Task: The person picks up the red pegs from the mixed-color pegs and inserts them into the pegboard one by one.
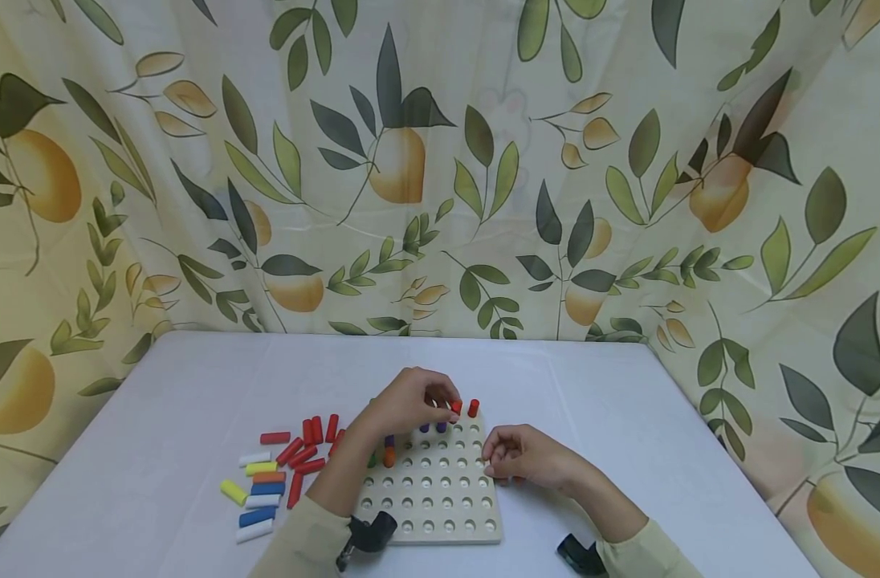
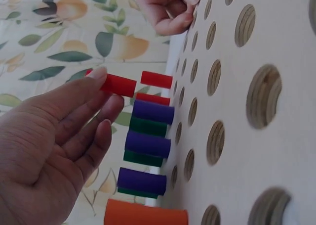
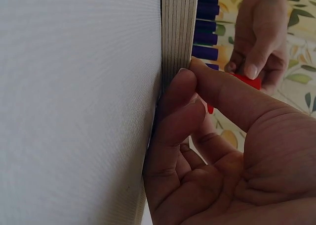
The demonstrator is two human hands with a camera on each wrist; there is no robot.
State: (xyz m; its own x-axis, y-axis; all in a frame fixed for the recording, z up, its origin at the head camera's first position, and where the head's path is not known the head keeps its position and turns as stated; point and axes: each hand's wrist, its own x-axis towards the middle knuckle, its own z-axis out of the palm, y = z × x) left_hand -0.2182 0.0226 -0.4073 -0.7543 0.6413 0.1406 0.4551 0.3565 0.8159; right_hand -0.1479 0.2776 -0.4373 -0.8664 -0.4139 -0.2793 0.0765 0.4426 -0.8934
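Pale sleeves (image 1: 306, 538) are entering at the bottom, nearest the head camera, with a black device (image 1: 375, 531) showing at each wrist. The left hand (image 1: 411, 399) is pinching a red peg (image 2: 121, 85) between thumb and fingers; this plain, smooth cylinder is tilting slightly, hanging just above the far right part of the board (image 1: 469, 514), apart from its surface. The board is lying flat, showing rows of round holes and layered edges. Near the held peg, other red pegs (image 2: 156, 79) are standing, with purple pegs (image 2: 153, 112), green pegs (image 2: 148, 127) and an orange peg (image 2: 145, 214) alongside. The right hand (image 1: 530, 457) is gripping the board's right edge, fingers curled, thumb at the upper rim. Left of the board, loose pegs (image 1: 268, 488) in red, yellow, white, blue and orange are lying on the white table (image 1: 592, 385). Behind, a leaf-and-fruit cloth (image 1: 447, 241) is hanging.
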